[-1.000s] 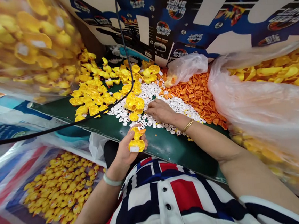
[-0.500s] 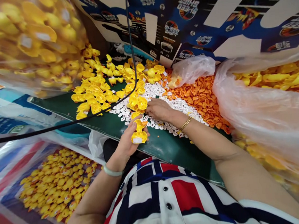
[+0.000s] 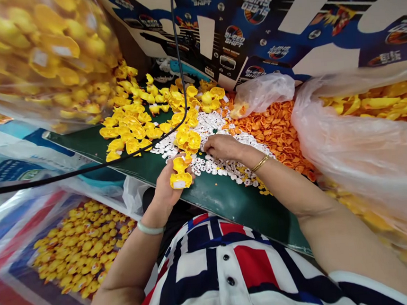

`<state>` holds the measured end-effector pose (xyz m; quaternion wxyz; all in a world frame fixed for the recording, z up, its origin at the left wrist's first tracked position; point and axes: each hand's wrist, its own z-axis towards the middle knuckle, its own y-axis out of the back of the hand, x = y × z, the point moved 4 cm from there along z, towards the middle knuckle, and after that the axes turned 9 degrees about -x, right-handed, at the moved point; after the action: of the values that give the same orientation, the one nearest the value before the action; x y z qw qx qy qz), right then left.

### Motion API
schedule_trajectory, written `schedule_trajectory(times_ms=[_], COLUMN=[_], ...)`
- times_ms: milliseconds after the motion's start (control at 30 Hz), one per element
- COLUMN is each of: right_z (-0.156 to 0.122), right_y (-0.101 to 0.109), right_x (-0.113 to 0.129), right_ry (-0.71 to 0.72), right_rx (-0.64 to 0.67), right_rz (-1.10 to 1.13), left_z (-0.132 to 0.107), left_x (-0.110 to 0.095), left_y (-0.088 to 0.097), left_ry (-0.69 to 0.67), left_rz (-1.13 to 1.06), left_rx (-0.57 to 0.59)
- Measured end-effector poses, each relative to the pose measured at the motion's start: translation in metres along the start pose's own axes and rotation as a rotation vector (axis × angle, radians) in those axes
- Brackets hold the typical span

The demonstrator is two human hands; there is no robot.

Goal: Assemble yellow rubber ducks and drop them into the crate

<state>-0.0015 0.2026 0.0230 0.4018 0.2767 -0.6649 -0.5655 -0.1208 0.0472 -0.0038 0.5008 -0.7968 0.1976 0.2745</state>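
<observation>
left hand [image 3: 165, 186] has snug grip on yellow shell [image 3: 181, 176]; right hand [image 3: 223, 147] grip is unclear.

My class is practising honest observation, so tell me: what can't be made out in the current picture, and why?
All in the head view:
- Right hand: whether it holds anything; its own back hides the grip.
- Left hand: some fingers, behind the yellow shell.
- White pieces: fine markings, too small.
- Left bag: its top, cut off by the edge.
</observation>
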Motion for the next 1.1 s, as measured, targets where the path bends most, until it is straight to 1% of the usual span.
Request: schedule_trajectory(times_ms=[100, 233, 333, 433, 567, 667, 767, 933, 1033, 1100], right_z=[0.0, 0.005, 0.002, -0.02, -0.066, -0.091, -0.099, -0.11, -0.122, -0.13], right_y=[-0.004, -0.015, -0.016, -0.009, -0.001, -0.003, -0.008, -0.017, -0.025, -0.033], right_x=[0.009, 0.016, 0.017, 0.022, 0.043, 0.059, 0.065, 0.059, 0.056, 0.055], right_ry=[0.041, 0.033, 0.042, 0.117, 0.31, 0.428, 0.453, 0.48, 0.431, 0.348], right_rx=[-0.084, -0.127, -0.178, -0.31, -0.487, -0.569, -0.588, -0.542, -0.548, -0.519], right_rz=[-0.029, -0.077, -0.112, -0.062, 0.108, 0.07, -0.047, -0.184, -0.24, -0.201], left_z=[0.002, 0.006, 0.009, 0.013, 0.018, 0.02, 0.02, 0.019, 0.021, 0.022], left_x=[0.0, 0.003, 0.004, 0.005, 0.01, 0.018, 0.029, 0.04, 0.046, 0.05], left_y=[-0.001, -0.006, -0.009, -0.011, -0.013, -0.019, -0.026, -0.035, -0.042, -0.045], left_ry=[-0.019, -0.02, -0.025, -0.043, -0.064, -0.062, -0.039, 0.0, 0.053, 0.063], left_rz=[-0.016, 0.014, 0.037, 0.02, -0.053, -0.081, -0.051, -0.061, -0.069, -0.075], left_rx=[-0.039, -0.036, -0.04, -0.087, -0.194, -0.227, -0.212, -0.275, -0.305, -0.35])
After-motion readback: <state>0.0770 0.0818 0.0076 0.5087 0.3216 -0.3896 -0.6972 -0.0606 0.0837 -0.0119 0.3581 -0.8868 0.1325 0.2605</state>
